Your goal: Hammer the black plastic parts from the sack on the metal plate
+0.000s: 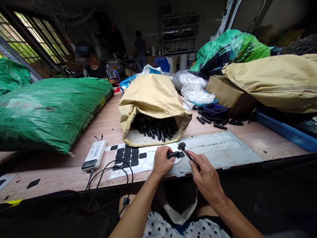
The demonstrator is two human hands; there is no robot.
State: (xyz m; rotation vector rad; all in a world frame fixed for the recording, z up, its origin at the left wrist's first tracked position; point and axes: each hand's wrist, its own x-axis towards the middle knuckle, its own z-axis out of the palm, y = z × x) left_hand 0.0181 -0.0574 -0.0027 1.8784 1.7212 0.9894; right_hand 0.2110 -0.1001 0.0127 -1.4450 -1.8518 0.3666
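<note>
My left hand (162, 161) is closed around a short black cylindrical piece (174, 154), its narrower end pointing right over the grey metal plate (218, 150). In my right hand (206, 175) is a slim metal tool with a round dark head (182, 145), much like a ratchet wrench. The head is just above the black piece; whether they touch I cannot tell. Beside my left hand lies a white sheet (146, 164) with several black rounded-square stickers (127, 155). Behind my hands, a beige woven sack (153, 92) opens toward me, with several black pointed pieces (158, 130) inside.
A green sack (49, 112) bulges on the left. A white power bank (94, 155) with black cables (109, 167) lies near the front edge. Loose black parts (220, 126), a purple tray (215, 109), a cardboard box (230, 94) and a blue crate (282, 127) stand right. Two people are farther back.
</note>
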